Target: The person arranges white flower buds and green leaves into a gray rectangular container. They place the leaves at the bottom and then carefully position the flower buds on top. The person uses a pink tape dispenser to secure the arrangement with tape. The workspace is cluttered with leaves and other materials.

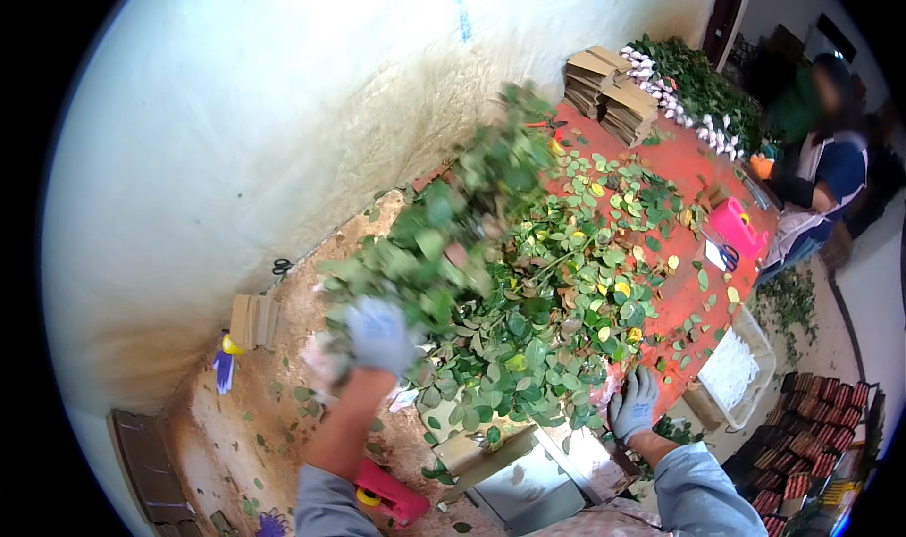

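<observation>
My left hand (pixel 376 334), in a pale grey glove and blurred by motion, is closed on a bundle of leafy stems (pixel 439 230), with blurred pale pink shapes (pixel 321 360) beside it. The bundle extends up toward the wall over a heap of loose green leaves and stems (pixel 533 348) on the red-topped table (pixel 679 273). My right hand (pixel 637 405), gloved too, lies open at the table's right edge, fingers apart, beside the heap and something pink. A pink and yellow tool (pixel 387 495) lies below my left arm, near a metal-and-board fixture (pixel 519 480).
A wall (pixel 236 131) backs the table. Cardboard stacks (pixel 613 103), pale flower bunches (pixel 698 112), scissors (pixel 727 254) and a pink tool (pixel 736 230) lie rightward, where a co-worker (pixel 816 188) is. A white crate (pixel 731 367) and dark red stacks (pixel 816 424) are lower right. Cardboard (pixel 253 320) stands left.
</observation>
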`<state>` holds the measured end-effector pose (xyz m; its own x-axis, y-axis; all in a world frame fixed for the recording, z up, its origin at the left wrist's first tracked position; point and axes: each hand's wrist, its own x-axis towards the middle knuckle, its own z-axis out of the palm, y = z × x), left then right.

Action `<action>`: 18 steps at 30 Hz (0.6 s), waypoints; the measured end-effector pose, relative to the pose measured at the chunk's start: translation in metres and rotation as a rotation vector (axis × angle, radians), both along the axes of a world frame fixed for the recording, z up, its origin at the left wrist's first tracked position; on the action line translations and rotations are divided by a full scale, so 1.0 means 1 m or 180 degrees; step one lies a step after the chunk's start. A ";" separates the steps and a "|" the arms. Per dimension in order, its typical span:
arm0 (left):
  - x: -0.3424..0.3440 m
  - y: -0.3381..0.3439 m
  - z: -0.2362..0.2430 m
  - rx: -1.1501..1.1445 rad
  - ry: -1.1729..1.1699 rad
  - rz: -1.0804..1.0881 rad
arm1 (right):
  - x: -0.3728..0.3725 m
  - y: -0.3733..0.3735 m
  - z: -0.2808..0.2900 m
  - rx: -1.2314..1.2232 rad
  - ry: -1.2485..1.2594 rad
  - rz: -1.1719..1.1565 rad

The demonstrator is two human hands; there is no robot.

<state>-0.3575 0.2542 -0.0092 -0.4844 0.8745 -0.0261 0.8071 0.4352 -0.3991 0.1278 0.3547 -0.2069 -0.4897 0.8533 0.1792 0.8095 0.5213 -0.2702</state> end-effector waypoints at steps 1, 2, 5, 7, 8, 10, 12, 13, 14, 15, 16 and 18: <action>0.027 -0.004 -0.006 -0.0547 -0.0392 -0.0028 | -0.002 0.000 0.003 0.0003 -0.0006 0.0007; 0.054 -0.021 -0.012 -0.0184 -0.0655 -0.0294 | -0.005 0.000 0.004 -0.0037 0.0012 -0.0003; 0.073 -0.049 -0.008 -0.0037 -0.2309 -0.0516 | -0.003 0.001 0.007 0.0032 0.0017 0.0027; 0.065 -0.039 0.035 0.0180 -0.3464 -0.0140 | 0.000 0.002 0.002 0.0055 0.0004 0.0011; 0.054 -0.018 0.058 0.0285 -0.4016 0.0206 | 0.001 0.002 0.005 0.0039 0.0004 -0.0016; 0.013 0.010 0.057 0.0935 -0.3203 0.0582 | 0.002 0.001 0.010 -0.0002 0.0001 -0.0079; -0.047 0.044 0.025 0.1722 -0.2085 0.0045 | 0.003 0.001 0.008 0.0026 -0.0006 -0.0099; -0.087 0.048 0.002 0.1562 -0.1518 0.0168 | -0.001 0.002 0.008 0.0028 0.0043 -0.0020; -0.124 0.051 -0.023 0.1405 -0.0989 0.0259 | -0.004 0.003 0.010 0.0016 0.0068 0.0028; -0.144 0.056 -0.041 0.1139 -0.1207 0.0651 | -0.005 0.004 0.013 0.0004 0.0068 0.0037; -0.157 0.064 -0.057 0.0854 -0.1424 0.1014 | -0.004 0.004 0.015 -0.0008 0.0062 0.0019; -0.167 0.071 -0.082 0.0445 -0.2035 0.1411 | -0.001 0.004 0.013 0.0036 0.0050 0.0001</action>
